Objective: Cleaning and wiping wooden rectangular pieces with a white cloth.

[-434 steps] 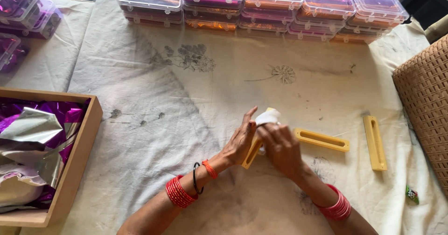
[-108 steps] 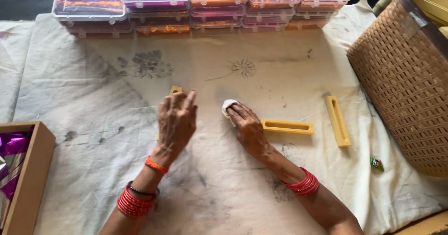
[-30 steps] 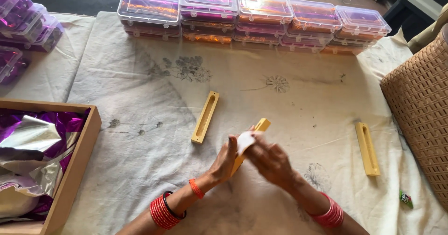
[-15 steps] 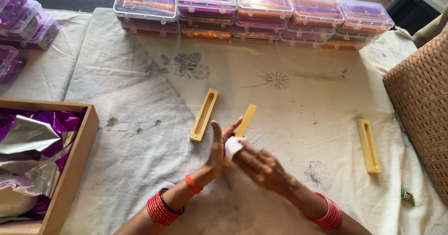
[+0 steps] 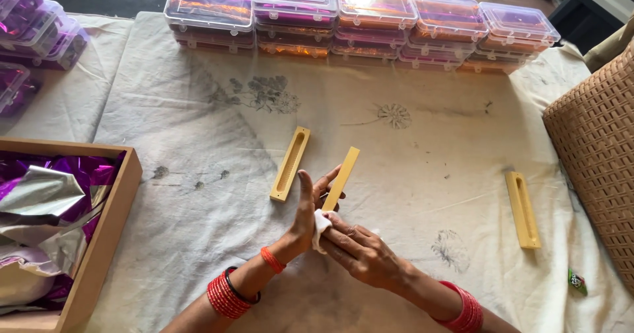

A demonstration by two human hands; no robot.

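Both forearms are bare, with no sleeves showing. The left hand [image 5: 305,213] has an orange thread band [image 5: 271,259] tied at the wrist. Further up that forearm sits a stack of thin red bangles [image 5: 221,296], with a single black bangle [image 5: 243,287] on the side nearer the hand. The right hand [image 5: 362,255] wears no thread; behind its wrist is a wider stack of red bangles [image 5: 463,308], closely packed and glossy. No rings can be made out on the fingers of either hand, and the nails look unpainted as far as can be told.
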